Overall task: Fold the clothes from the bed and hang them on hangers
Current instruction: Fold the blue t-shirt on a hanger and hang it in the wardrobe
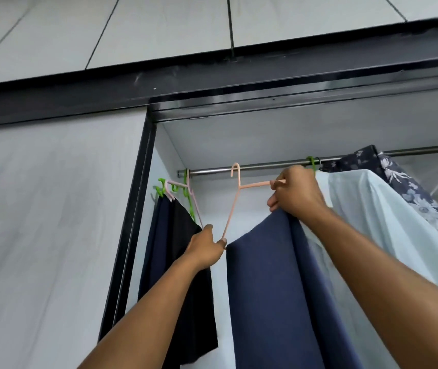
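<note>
1. Currently the pink hanger (233,209) is held up inside the wardrobe, with the navy cloth (271,275) draped over it and hanging straight down.
2. Grip state: the left hand (204,249) pinches the hanger's lower-left corner between thumb and fingers. The right hand (296,194) is curled round the other shoulder arm, with the top edge of the cloth under its fingers.
3. Key relation: the hook (235,167) lies above both hands and between them, level with the rail (265,165). The right hand is the nearer of the two to the rail.
4. Axis: the hanger is tilted, left corner low and right shoulder high, while the rail runs nearly level.
5. Seating: the hook overlaps the rail in this view, but whether it is over the rail or only in front of it cannot be told.
6. Open room: bare rail extends to both sides of the hook. It is bounded on the left by a green hanger (189,198) carrying dark garments (175,235), and on the right by a pale blue shirt (367,209) just beside the right hand.
7. Judgement: levelling the hanger probably calls for raising the left corner.
</note>
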A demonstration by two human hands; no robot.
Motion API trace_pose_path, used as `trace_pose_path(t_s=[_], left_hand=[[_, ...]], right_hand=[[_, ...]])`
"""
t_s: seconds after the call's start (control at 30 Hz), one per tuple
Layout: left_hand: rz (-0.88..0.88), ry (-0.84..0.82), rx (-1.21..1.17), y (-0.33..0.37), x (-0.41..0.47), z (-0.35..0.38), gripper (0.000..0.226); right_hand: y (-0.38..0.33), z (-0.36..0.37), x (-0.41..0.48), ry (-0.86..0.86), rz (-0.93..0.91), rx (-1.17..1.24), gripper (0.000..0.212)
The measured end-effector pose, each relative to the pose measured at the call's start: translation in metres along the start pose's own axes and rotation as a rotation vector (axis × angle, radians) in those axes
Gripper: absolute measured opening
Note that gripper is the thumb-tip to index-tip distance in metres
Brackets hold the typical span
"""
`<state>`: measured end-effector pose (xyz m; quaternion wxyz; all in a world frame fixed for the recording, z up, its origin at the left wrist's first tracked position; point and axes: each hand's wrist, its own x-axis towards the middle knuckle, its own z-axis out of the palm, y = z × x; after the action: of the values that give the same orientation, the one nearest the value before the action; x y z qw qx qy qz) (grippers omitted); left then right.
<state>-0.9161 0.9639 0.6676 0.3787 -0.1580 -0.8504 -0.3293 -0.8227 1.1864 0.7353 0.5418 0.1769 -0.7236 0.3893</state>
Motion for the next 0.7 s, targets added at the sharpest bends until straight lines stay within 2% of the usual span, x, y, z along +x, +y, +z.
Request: trace_pose_path(t_s=[0.1,0.23,0.37,0.57,0.7], left_hand=[[0.011,-0.017,0.090,-0.009,0.012,-0.005,0.072],[0.026,-0.006,0.096,-0.016,0.025,-0.018,0.059],[0.013,0.027,0.062,-0.026,0.034,-0.026,0.069],[0.006,0.042,0.047,-0.038,0.044,-0.029,0.070],[0.024,0.050,0.057,-0.033,0.041,-0.028,0.067]], right_hand=[[-0.003,0.033,0.023,0.061,-0.084,-0.169,0.024],[-0.009,0.068,0.044,0.095,-0.150,-0.289,0.011],[-0.008,0.093,0.060,0.098,-0.186,-0.339,0.006],[-0.018,0.114,0.078,0.108,-0.183,-0.346,0.011],[-0.030,0.126,0.085,0.105,-0.191,-0.356,0.006]])
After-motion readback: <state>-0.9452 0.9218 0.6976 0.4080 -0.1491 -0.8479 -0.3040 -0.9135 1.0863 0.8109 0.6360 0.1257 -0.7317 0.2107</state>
